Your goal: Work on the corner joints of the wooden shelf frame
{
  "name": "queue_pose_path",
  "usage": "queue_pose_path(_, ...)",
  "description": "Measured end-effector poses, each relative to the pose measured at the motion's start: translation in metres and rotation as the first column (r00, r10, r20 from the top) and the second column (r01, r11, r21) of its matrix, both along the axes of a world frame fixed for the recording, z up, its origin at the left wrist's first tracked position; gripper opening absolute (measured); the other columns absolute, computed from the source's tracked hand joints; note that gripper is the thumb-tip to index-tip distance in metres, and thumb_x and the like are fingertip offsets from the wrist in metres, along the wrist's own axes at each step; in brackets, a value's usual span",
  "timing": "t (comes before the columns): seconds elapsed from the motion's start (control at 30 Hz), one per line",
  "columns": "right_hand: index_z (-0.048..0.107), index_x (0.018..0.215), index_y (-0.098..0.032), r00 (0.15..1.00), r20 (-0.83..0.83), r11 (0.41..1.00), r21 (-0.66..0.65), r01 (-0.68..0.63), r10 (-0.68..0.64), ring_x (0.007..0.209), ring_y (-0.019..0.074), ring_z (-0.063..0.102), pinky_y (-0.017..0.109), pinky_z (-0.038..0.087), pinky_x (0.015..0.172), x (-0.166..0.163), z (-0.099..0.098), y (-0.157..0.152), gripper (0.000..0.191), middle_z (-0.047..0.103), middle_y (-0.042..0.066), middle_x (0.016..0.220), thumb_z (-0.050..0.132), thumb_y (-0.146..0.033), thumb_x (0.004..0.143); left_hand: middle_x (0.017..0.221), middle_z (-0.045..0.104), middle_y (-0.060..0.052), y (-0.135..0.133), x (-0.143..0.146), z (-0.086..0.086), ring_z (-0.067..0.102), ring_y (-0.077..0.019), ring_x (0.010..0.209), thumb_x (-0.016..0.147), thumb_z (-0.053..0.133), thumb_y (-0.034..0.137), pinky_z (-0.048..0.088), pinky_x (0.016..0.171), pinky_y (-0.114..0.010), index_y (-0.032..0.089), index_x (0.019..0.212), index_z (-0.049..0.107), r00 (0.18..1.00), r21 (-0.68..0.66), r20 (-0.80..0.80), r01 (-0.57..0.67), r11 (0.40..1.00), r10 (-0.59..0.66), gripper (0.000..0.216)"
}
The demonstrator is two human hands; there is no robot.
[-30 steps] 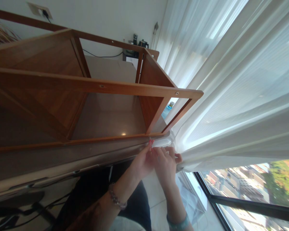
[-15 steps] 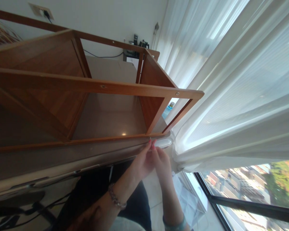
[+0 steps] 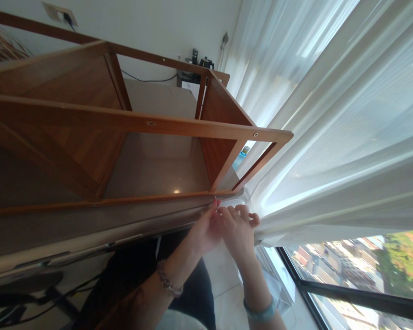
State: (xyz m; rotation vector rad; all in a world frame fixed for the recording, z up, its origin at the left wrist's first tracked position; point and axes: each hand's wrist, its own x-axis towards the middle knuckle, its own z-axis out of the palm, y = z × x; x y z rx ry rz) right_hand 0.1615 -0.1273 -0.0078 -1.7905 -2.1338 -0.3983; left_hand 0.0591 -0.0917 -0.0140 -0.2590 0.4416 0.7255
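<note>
My left hand (image 3: 206,228), with a beaded bracelet on the wrist, pinches at the front edge of the brown table (image 3: 89,220) close to its corner. My right hand (image 3: 239,229), with a teal band on the wrist, wraps its curled fingers round that corner, over a clear plastic corner guard (image 3: 242,198) of which only a sliver shows. The two hands touch each other. A wooden shelf frame (image 3: 151,123) lies on its side on the table just behind them.
White sheer curtains (image 3: 330,137) hang right beside the corner and brush my right hand. A window (image 3: 351,270) with a dark frame lies below right. Cables (image 3: 20,311) run under the table. Small items stand on a far cabinet (image 3: 196,59).
My right hand has slid up and right over the table corner, and its fingers now cover most of the clear guard. My left hand has stayed at the edge.
</note>
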Motion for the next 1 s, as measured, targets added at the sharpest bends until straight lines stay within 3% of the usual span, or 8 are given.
queue_pose_path(0.3, 0.052, 0.065, -0.020, 0.888, -0.457, 0.989, -0.144, -0.017, -0.051, 0.076, 0.0194, 0.048, 0.036, 0.023, 0.074, -0.002, -0.005, 0.001, 0.038, 0.054, 0.000, 0.061, 0.039, -0.034, 0.098, 0.064, 0.066, 0.002, -0.003, 0.001, -0.002, 0.059, -0.0057, 0.048, 0.093, 0.054, 0.023, 0.049, 0.052, -0.016, 0.018, 0.087, 0.070, 0.997, -0.022, -0.035, -0.073, 0.997, 0.072, 0.018)
queue_pose_path(0.37, 0.052, 0.065, -0.021, 0.765, -0.638, 0.974, -0.215, -0.070, -0.086, 0.075, 0.0191, 0.051, 0.035, 0.027, 0.075, -0.003, -0.006, 0.002, 0.043, 0.056, 0.001, 0.065, 0.036, -0.041, 0.099, 0.065, 0.067, 0.001, -0.004, 0.001, -0.003, 0.058, -0.0052, 0.048, 0.095, 0.051, 0.023, 0.048, 0.051, -0.015, 0.017, 0.089, 0.070, 0.996, -0.015, -0.044, -0.079, 0.997, 0.078, 0.021)
queue_pose_path(0.53, 0.051, 0.067, -0.022, 0.276, -0.926, 0.884, -0.342, -0.320, -0.258, 0.065, 0.0185, 0.056, 0.031, 0.040, 0.066, -0.004, -0.013, 0.007, 0.052, 0.060, 0.001, 0.065, 0.036, -0.068, 0.089, 0.061, 0.063, 0.003, -0.005, 0.002, -0.005, 0.055, -0.0046, 0.046, 0.091, 0.059, 0.025, 0.041, 0.043, -0.014, 0.017, 0.093, 0.071, 0.991, 0.037, -0.097, -0.089, 0.995, 0.092, 0.014)
queue_pose_path(0.6, 0.053, 0.070, -0.022, 0.342, -0.904, 0.903, -0.349, -0.250, -0.255, 0.067, 0.0187, 0.058, 0.032, 0.041, 0.069, -0.004, -0.016, 0.007, 0.053, 0.061, 0.002, 0.068, 0.036, -0.068, 0.090, 0.058, 0.062, 0.003, -0.005, 0.002, -0.004, 0.054, -0.0048, 0.044, 0.090, 0.059, 0.024, 0.041, 0.043, -0.014, 0.017, 0.091, 0.070, 0.989, 0.021, -0.119, -0.088, 0.996, 0.090, 0.013)
queue_pose_path(0.73, 0.059, 0.092, -0.021, 0.760, -0.620, 0.975, -0.206, 0.081, -0.195, 0.086, 0.0223, 0.058, 0.038, 0.031, 0.083, -0.003, -0.019, 0.001, 0.040, 0.067, 0.004, 0.081, 0.037, -0.054, 0.096, 0.063, 0.066, 0.001, -0.003, 0.003, 0.000, 0.058, -0.0066, 0.048, 0.093, 0.054, 0.021, 0.047, 0.049, -0.016, 0.016, 0.083, 0.069, 0.989, -0.018, -0.114, -0.092, 0.996, 0.090, 0.018)
queue_pose_path(0.8, 0.061, 0.094, -0.022, 0.894, -0.413, 0.984, -0.111, 0.140, -0.174, 0.092, 0.0244, 0.054, 0.039, 0.026, 0.084, -0.002, -0.017, -0.002, 0.033, 0.066, 0.003, 0.077, 0.041, -0.048, 0.098, 0.063, 0.066, 0.000, -0.003, 0.003, 0.002, 0.060, -0.0081, 0.049, 0.093, 0.054, 0.021, 0.047, 0.048, -0.017, 0.016, 0.081, 0.068, 0.991, -0.030, -0.105, -0.092, 0.995, 0.089, 0.019)
queue_pose_path(0.9, 0.062, 0.084, -0.024, 0.971, -0.194, 0.990, -0.007, 0.143, -0.142, 0.089, 0.0238, 0.049, 0.039, 0.022, 0.079, -0.003, -0.013, -0.005, 0.028, 0.065, 0.002, 0.074, 0.043, -0.038, 0.099, 0.058, 0.063, 0.001, -0.003, 0.004, 0.004, 0.059, -0.0086, 0.048, 0.093, 0.053, 0.022, 0.047, 0.047, -0.018, 0.016, 0.079, 0.067, 0.991, -0.038, -0.093, -0.103, 0.994, 0.099, 0.021)
queue_pose_path(1.0, 0.061, 0.078, -0.023, 0.980, -0.167, 0.993, 0.017, 0.115, -0.111, 0.084, 0.0227, 0.048, 0.037, 0.023, 0.075, -0.006, -0.011, -0.005, 0.029, 0.064, 0.003, 0.072, 0.043, -0.030, 0.099, 0.057, 0.062, 0.002, -0.003, 0.004, 0.006, 0.059, -0.0076, 0.047, 0.093, 0.053, 0.021, 0.047, 0.048, -0.017, 0.016, 0.077, 0.066, 0.990, -0.040, -0.085, -0.118, 0.992, 0.115, 0.022)
